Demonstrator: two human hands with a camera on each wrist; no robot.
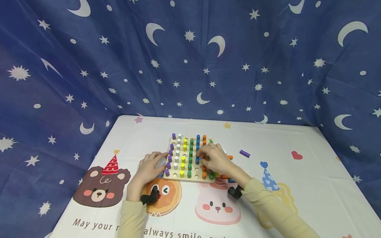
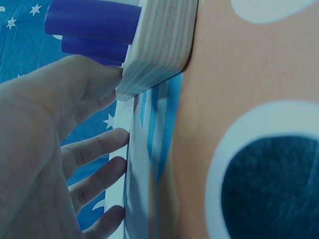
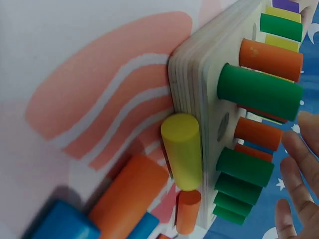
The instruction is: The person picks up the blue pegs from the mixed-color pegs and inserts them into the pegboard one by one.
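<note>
A wooden pegboard (image 1: pixel 190 180) lies on the table, with columns of purple, white, yellow, green, blue and orange pegs standing in its holes. My left hand (image 1: pixel 150 168) is at its left edge; in the left wrist view the thumb (image 2: pixel 94 74) touches the board's side near two purple pegs (image 2: pixel 94 22), and the other fingers are spread and relaxed. Over the right half of the board, my right hand (image 1: pixel 215 158) has thumb and index finger at a blue peg (image 1: pixel 197 161) in the blue column, pinching it. The palm hides some orange and green pegs.
Loose pegs lie right of the board: a yellow peg (image 3: pixel 182 154), orange pegs (image 3: pixel 130 191) and a blue peg (image 3: pixel 65 221). A purple peg (image 1: pixel 245 153) lies farther right. The white tablecloth (image 1: pixel 297 185) has cartoon prints; a blue starry curtain (image 1: pixel 184 66) hangs behind.
</note>
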